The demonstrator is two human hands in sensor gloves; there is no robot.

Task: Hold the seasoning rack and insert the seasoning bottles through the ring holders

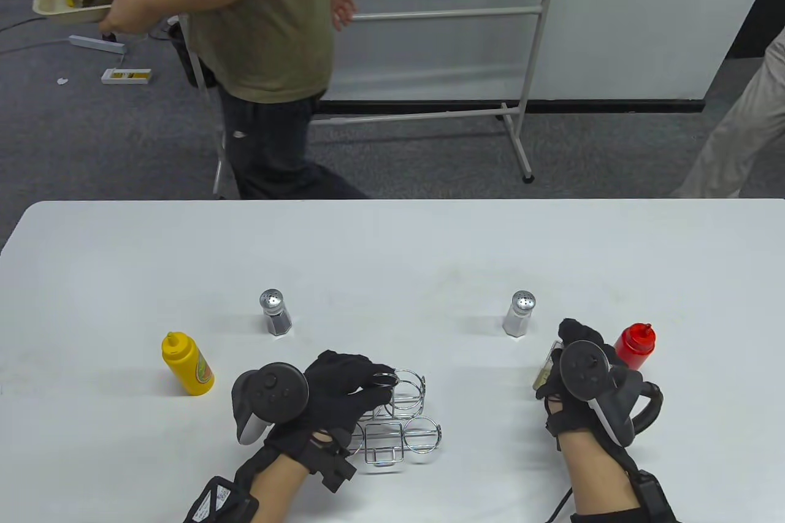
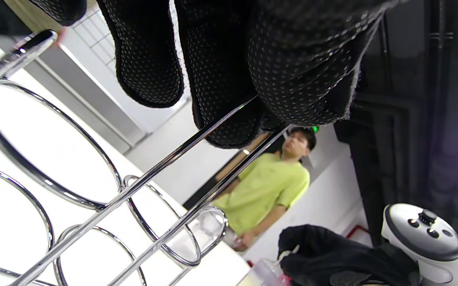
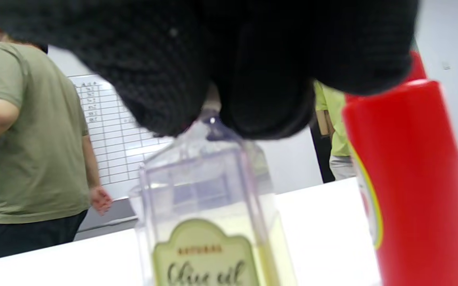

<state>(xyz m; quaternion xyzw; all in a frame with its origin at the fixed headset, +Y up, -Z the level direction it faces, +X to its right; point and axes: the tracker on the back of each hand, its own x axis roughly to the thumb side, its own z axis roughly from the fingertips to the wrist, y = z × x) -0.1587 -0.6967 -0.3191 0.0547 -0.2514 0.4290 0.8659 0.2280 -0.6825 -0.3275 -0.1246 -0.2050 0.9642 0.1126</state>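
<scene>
A white table [image 1: 392, 253] is being seen from above, set on grey carpeted floor [image 1: 429, 155]. Behind it a whiteboard on a metal wheeled stand [image 1: 527, 112] is being stood against a pale wall [image 1: 644, 14]. A power strip [image 1: 98, 43] is being left lying on the carpet at the far left. Even, bright light is being cast over the table

The clear bottle [image 3: 209, 214] carries a green label [image 3: 203, 254] with "Olive oil" in dark script; the small orange line above it is too blurred to read. Writing on the whiteboard [image 3: 110, 131] grid is too small to read
</scene>
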